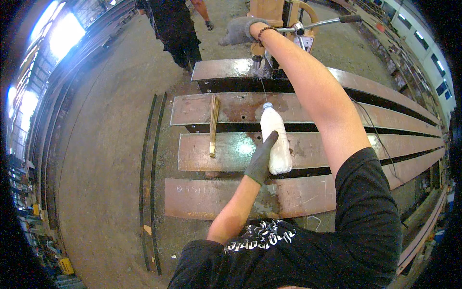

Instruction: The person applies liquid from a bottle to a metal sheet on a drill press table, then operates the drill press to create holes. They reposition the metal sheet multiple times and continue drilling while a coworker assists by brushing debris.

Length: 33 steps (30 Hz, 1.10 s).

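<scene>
My left hand (263, 158), in a dark grey glove, is closed round a clear plastic bottle (275, 127) of whitish liquid. The bottle tilts away from me, and from its blue cap a thin stream runs to the cutter of a tan drill machine (265, 12) standing on the farthest steel beam. Stretched far forward, my gloved right hand (241, 32) is closed on a spoke of the drill's feed lever (299, 32); the glove hides the spoke's end. Metal shavings (262, 73) gather around the cutter.
Several steel beams (211, 166) lie side by side, with dark gaps between them. A bundle of thin sticks (213, 127) rests across two. A black cable (380, 137) crosses them at right. Another person (175, 29) stands beyond. A long steel channel (150, 192) lies on the floor.
</scene>
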{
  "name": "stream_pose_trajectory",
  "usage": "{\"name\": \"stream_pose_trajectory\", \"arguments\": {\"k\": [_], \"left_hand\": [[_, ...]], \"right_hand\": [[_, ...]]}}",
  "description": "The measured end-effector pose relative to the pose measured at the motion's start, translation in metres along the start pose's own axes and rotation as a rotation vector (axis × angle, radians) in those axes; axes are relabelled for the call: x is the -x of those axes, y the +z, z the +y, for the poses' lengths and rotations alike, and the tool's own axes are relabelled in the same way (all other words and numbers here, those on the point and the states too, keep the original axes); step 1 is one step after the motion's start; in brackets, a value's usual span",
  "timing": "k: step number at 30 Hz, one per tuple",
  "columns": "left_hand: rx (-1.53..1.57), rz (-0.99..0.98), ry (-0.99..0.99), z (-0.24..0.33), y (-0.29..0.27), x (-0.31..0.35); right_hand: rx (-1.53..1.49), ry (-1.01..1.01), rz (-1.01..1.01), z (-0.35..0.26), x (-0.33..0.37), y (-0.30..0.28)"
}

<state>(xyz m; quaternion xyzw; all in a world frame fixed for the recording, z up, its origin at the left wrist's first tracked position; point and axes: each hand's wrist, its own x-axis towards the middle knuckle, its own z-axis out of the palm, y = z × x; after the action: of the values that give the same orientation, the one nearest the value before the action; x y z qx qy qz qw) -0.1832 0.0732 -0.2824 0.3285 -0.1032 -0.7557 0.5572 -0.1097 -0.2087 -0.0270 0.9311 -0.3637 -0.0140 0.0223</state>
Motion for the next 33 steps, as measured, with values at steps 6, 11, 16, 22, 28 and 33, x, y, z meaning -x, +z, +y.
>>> {"name": "stream_pose_trajectory", "arguments": {"k": [6, 11, 16, 22, 28, 33], "left_hand": [[0.014, 0.017, -0.031, -0.001, -0.003, 0.000], [0.005, -0.022, 0.033, -0.006, -0.004, -0.004], [0.032, -0.026, 0.021, 0.000, -0.008, -0.004], [0.085, 0.003, 0.019, 0.007, 0.007, 0.004], [0.025, -0.001, 0.011, 0.004, 0.000, -0.002], [-0.019, 0.018, 0.009, 0.006, 0.004, 0.002]], "right_hand": [[0.040, -0.013, -0.013, -0.002, -0.001, 0.000], [0.048, -0.030, 0.039, 0.002, -0.008, 0.009], [0.048, -0.089, 0.063, -0.003, -0.003, 0.003], [0.080, -0.028, 0.039, -0.004, 0.000, 0.002], [0.053, -0.082, 0.028, -0.001, 0.000, 0.005], [0.061, -0.049, 0.044, -0.003, 0.004, 0.004]]}}
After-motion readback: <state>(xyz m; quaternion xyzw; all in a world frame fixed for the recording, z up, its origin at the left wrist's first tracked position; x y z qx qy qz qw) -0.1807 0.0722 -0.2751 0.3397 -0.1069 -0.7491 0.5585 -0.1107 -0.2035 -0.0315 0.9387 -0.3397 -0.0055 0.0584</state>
